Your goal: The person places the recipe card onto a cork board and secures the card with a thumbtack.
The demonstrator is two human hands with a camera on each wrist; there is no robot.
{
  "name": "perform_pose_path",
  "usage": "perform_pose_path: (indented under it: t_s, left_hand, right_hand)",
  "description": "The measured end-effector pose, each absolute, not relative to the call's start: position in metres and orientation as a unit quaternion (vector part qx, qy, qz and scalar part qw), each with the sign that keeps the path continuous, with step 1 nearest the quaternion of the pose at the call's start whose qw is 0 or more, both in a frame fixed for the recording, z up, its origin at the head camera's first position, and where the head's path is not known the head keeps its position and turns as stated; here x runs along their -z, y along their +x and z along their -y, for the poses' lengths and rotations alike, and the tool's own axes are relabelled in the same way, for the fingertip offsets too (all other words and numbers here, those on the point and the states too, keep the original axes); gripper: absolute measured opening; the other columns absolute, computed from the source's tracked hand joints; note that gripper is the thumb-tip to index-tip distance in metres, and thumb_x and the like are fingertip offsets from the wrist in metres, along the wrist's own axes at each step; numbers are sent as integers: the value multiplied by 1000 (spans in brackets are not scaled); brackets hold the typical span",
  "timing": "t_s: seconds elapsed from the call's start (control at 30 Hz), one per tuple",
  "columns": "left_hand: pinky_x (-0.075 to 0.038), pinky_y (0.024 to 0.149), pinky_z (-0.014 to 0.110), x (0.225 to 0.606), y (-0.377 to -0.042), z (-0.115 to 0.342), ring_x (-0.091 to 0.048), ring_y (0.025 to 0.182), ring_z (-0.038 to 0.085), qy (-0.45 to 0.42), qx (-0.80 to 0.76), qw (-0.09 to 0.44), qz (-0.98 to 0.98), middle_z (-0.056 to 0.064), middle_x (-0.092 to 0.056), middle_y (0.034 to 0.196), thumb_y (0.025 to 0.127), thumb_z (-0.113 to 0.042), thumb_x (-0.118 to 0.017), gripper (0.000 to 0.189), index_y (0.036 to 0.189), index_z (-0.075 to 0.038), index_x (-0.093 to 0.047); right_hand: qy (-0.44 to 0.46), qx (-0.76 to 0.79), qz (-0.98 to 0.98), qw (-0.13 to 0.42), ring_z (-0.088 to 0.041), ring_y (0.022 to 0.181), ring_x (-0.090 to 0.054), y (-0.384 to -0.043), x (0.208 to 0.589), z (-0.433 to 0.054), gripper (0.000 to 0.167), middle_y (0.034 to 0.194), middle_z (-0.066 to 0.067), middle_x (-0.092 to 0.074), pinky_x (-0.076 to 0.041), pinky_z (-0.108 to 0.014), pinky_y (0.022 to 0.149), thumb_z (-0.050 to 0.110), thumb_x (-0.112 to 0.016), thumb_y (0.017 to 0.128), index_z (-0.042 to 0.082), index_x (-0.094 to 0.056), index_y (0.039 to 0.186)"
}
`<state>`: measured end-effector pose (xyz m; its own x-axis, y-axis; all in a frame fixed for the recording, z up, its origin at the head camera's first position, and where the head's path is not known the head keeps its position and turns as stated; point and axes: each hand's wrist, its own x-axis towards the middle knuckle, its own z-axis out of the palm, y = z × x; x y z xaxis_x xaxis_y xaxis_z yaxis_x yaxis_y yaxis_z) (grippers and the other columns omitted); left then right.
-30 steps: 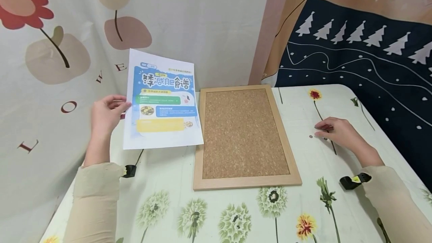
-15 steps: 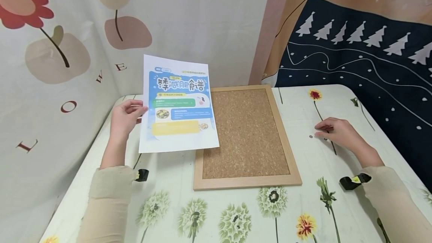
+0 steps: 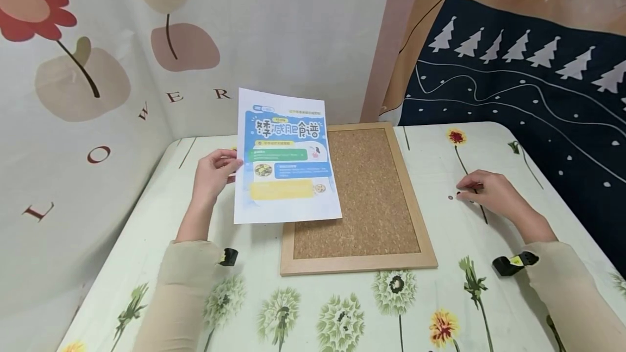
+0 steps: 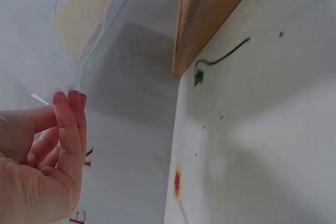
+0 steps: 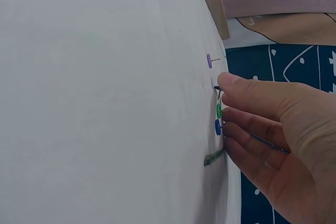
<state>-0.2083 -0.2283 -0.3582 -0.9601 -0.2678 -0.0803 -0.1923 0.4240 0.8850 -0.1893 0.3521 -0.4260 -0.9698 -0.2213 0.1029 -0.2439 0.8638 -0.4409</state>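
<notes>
My left hand (image 3: 210,177) pinches the left edge of a printed paper sheet (image 3: 286,170) between thumb and fingers. It holds the sheet raised and tilted, over the left part of a wood-framed cork board (image 3: 374,194) on the table. In the left wrist view only a lower part of the paper (image 4: 92,9) shows. My right hand (image 3: 489,192) is low over the table, to the right of the board. Close to its fingertips are a green thumbtack (image 5: 219,110), a blue thumbtack (image 5: 218,127) and a small dark tack-like piece (image 5: 217,88) by the thumb. Thumb and fingers stand slightly apart.
A purple thumbtack (image 5: 209,61) lies a little apart from the others. The tablecloth (image 3: 264,254) has printed flowers. Behind the table hang a light flower-print curtain (image 3: 293,26) and a dark tree-patterned cloth (image 3: 489,86).
My left hand has carried the paper rightward and slightly down, so it covers more of the board's left side. The right hand stays in place; a dark spot now shows at its thumb tip.
</notes>
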Motion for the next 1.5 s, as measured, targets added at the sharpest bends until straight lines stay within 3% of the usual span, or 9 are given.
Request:
perform_pose_path:
  t_s: [0.53,1.23,1.5]
  left_hand:
    - [-58,67,17,389,-218,190,-63,76,4,95,548,9,831,18,-68,114,98,-15,-64,27,121,-1,-63]
    - [-61,68,24,407,-218,149,-69,85,16,73,544,-26,836,19,-70,115,96,-13,-65,23,117,-3,-65]
    - [-59,65,20,410,-215,140,-67,83,16,66,530,-44,845,19,-69,115,96,-14,-66,26,119,-3,-63]
  right_hand:
    - [120,-231,965,24,-30,94,-65,-188,427,-352,12,104,-15,-70,-47,-11,72,10,-78,84,6,-76,95]
    - [118,-220,968,32,-24,90,-60,-186,427,-349,9,105,-14,-68,-45,-17,70,11,-79,84,8,-77,93]
    - [110,-216,970,32,-24,90,-59,-187,428,-349,7,104,-13,-67,-45,-17,70,10,-77,85,8,-76,92]
